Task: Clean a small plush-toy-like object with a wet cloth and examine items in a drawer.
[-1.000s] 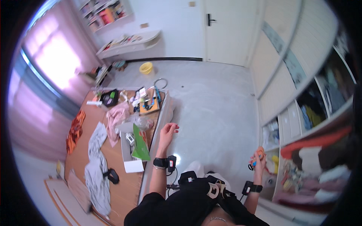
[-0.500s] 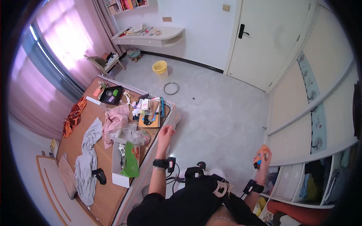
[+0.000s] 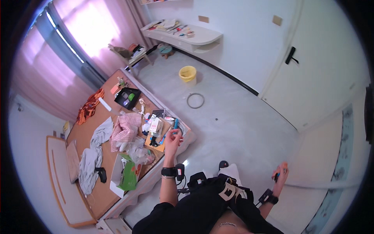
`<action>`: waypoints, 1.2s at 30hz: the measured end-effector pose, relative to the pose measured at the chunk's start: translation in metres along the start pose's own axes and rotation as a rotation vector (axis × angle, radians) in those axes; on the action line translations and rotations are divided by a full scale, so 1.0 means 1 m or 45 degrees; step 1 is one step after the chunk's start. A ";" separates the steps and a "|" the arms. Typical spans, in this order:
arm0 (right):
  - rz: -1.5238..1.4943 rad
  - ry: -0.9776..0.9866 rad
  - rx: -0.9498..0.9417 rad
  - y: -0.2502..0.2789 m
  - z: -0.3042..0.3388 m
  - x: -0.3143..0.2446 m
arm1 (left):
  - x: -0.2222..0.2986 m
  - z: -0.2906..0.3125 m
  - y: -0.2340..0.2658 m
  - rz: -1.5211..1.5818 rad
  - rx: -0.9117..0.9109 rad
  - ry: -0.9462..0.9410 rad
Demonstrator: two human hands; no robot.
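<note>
My left hand [image 3: 173, 141] is raised beside the bed's edge, fingers loosely bent and apart, with nothing visible in it. Nearest to it on the bed are a brown board [image 3: 157, 146] bearing small items, a white box [image 3: 156, 124] and a clear plastic bag [image 3: 138, 151]. Out to the right, my right hand [image 3: 282, 174] is closed around a small orange object [image 3: 277, 170] with dark and blue parts; its kind is too small to make out. Black straps with small devices circle both wrists.
The bed [image 3: 107, 195] carries a white-and-green box [image 3: 125, 175], pink checked cloth [image 3: 126, 126], grey clothing [image 3: 89, 160] and a black tray [image 3: 127, 98]. On the floor are a yellow-lined bin [image 3: 188, 74] and a grey ring [image 3: 195, 100]. A white door [image 3: 323, 70] and sliding wardrobe panels [image 3: 311, 195] stand right.
My view has turned to the right, bringing the door closer to the middle and the open wardrobe shelves out of sight. The orange object stays in my right hand.
</note>
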State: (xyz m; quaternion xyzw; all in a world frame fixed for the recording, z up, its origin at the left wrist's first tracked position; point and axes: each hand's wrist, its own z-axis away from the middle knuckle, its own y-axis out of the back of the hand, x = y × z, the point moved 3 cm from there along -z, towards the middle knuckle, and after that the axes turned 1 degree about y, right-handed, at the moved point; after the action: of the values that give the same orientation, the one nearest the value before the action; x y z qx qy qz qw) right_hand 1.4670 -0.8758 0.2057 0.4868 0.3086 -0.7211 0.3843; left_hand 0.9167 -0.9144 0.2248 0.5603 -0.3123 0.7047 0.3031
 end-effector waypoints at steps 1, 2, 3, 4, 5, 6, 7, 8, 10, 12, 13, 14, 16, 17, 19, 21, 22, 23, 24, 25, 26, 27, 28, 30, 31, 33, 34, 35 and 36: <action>0.060 -0.033 -0.078 -0.036 -0.033 -0.011 | 0.012 -0.012 -0.008 -0.073 0.041 -0.062; 0.066 -0.004 -0.206 -0.074 -0.064 -0.018 | 0.019 -0.024 -0.014 -0.145 0.077 -0.113; 0.084 0.021 -0.347 -0.112 -0.092 -0.027 | 0.020 -0.034 -0.016 -0.084 0.141 -0.143; 0.148 0.035 -0.448 -0.154 -0.110 -0.042 | 0.023 -0.045 -0.020 -0.055 0.167 -0.155; 0.207 0.051 -0.548 -0.200 -0.116 -0.054 | 0.024 -0.054 -0.019 -0.026 0.187 -0.168; 0.194 0.086 -0.661 -0.246 -0.116 -0.067 | 0.024 -0.065 -0.020 0.003 0.211 -0.188; 0.173 0.121 -0.775 -0.288 -0.115 -0.078 | 0.022 -0.076 -0.022 0.007 0.249 -0.186; 0.180 0.118 -0.802 -0.322 -0.120 -0.083 | 0.021 -0.089 -0.022 0.032 0.276 -0.161; 0.132 0.173 -0.984 -0.371 -0.121 -0.098 | 0.023 -0.117 -0.025 0.086 0.271 -0.158; 0.147 0.142 -1.032 -0.409 -0.125 -0.093 | 0.011 -0.150 -0.013 0.108 0.267 -0.129; 0.169 0.215 -0.985 -0.423 -0.137 -0.082 | 0.001 -0.170 -0.006 -0.001 0.284 -0.161; 0.191 0.287 -0.940 -0.439 -0.146 -0.077 | -0.003 -0.191 0.000 -0.108 0.305 -0.193; 0.228 0.190 -0.895 -0.450 -0.152 -0.074 | 0.000 -0.221 0.002 -0.035 0.387 -0.252; 0.241 0.192 -0.865 -0.454 -0.163 -0.076 | 0.010 -0.237 -0.007 0.021 0.339 -0.229; 0.282 0.183 -0.826 -0.456 -0.181 -0.080 | 0.040 -0.263 -0.028 0.008 0.297 -0.141; 0.296 0.070 -0.730 -0.459 -0.200 -0.081 | 0.053 -0.286 -0.035 0.027 0.326 -0.131; 0.305 0.057 -0.733 -0.461 -0.209 -0.075 | 0.055 -0.296 -0.033 0.075 0.324 -0.189; 0.320 0.011 -0.700 -0.467 -0.219 -0.071 | 0.053 -0.309 -0.031 0.078 0.319 -0.184; 0.335 -0.035 -0.668 -0.477 -0.230 -0.066 | 0.051 -0.318 -0.026 0.048 0.337 -0.165; 0.325 -0.049 -0.651 -0.489 -0.239 -0.059 | 0.050 -0.331 -0.021 0.017 0.358 -0.147; 0.338 -0.060 -0.660 -0.506 -0.239 -0.058 | 0.050 -0.341 -0.016 0.015 0.373 -0.135; 0.326 -0.074 -0.701 -0.525 -0.240 -0.060 | 0.052 -0.351 -0.014 0.020 0.412 -0.184; 0.313 -0.088 -0.746 -0.546 -0.241 -0.064 | 0.055 -0.360 -0.011 0.023 0.455 -0.236; 0.446 -0.131 -0.864 -0.601 -0.234 -0.081 | 0.067 -0.371 -0.003 0.053 0.439 -0.176; 0.565 -0.157 -0.963 -0.626 -0.232 -0.085 | 0.071 -0.379 -0.002 0.090 0.397 -0.129; 0.535 -0.120 -1.047 -0.678 -0.244 -0.072 | 0.070 -0.392 0.000 0.039 0.397 -0.057; 0.509 -0.091 -1.110 -0.706 -0.247 -0.064 | 0.066 -0.396 0.002 -0.013 0.381 0.032; 0.463 -0.076 -1.199 -0.737 -0.240 -0.058 | 0.066 -0.396 0.002 -0.007 0.367 -0.007; 0.453 -0.067 -1.230 -0.765 -0.243 -0.047 | 0.069 -0.398 -0.003 0.001 0.348 -0.051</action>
State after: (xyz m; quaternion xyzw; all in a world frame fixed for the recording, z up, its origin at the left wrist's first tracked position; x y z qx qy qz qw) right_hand 0.9372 -0.2719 0.2231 0.2802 0.5093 -0.4318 0.6897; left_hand 0.6670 -0.5972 0.2223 0.6103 -0.2197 0.7293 0.2175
